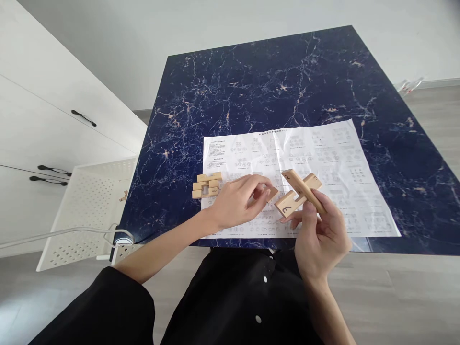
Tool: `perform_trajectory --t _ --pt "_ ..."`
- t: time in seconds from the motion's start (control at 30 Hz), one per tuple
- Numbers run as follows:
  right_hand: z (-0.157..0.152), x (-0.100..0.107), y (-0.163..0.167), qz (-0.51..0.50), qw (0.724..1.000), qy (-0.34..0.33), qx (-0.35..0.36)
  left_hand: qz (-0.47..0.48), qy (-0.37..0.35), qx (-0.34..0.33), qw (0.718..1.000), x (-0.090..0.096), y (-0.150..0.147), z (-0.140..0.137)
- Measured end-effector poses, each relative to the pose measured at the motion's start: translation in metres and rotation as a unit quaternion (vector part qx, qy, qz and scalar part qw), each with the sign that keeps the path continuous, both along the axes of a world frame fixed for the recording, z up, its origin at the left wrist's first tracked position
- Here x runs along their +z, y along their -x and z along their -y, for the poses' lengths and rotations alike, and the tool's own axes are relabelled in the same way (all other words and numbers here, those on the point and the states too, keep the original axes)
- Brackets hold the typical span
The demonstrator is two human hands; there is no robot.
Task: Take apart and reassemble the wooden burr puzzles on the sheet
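My right hand grips two crossed wooden puzzle pieces: a long one marked 2 lies across a notched one marked 3. Pinched between the thumb and fingers of my left hand is another wooden puzzle piece, mostly hidden, its end pointing toward the crossed pair. The two hands are a small gap apart above a printed instruction sheet. Several notched wooden pieces lie close together at the sheet's left edge, just beyond my left forearm.
The creased sheet rests on a dark blue marble-patterned table. Left of the table stands a white perforated bin, with a pale cable running across it to a black device at the table edge. White cabinets line the left side.
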State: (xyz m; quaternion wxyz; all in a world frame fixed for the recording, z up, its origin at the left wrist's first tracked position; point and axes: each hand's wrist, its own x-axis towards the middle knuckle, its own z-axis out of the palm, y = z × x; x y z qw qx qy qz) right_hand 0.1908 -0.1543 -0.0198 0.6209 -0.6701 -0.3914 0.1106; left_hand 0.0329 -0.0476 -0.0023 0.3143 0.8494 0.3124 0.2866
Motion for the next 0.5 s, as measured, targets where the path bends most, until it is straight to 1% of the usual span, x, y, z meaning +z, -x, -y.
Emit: perform_trajectory --t 0.1,0.17,0.23,0.33,0.5 --pt "0.0000 -0.0002 0.0000 -0.008 1.000 0.001 0.000 -0.077 -0.117 0.005 0.990 -0.0069 -0.0013 -0.0001" --pt "-0.0001 -0.0007 -0.0001 -0.011 1.000 0.003 0.003 -0.113 -0.150 0.003 0.982 -0.0093 -0.0017 0.0000" --pt "-0.0001 -0.0014 -0.0006 -0.011 1.000 0.001 0.007 -0.135 -0.147 -0.001 0.980 -0.0097 -0.0014 0.0004" --pt "0.0001 -0.0026 -0.0015 -0.008 1.000 0.002 0.009 -0.158 -0.117 -0.007 0.980 -0.0080 -0.0010 0.0013" --pt "0.0000 -0.0027 -0.0019 -0.004 1.000 0.001 0.011 -0.180 -0.094 0.013 0.979 -0.0063 -0.0028 0.0010"
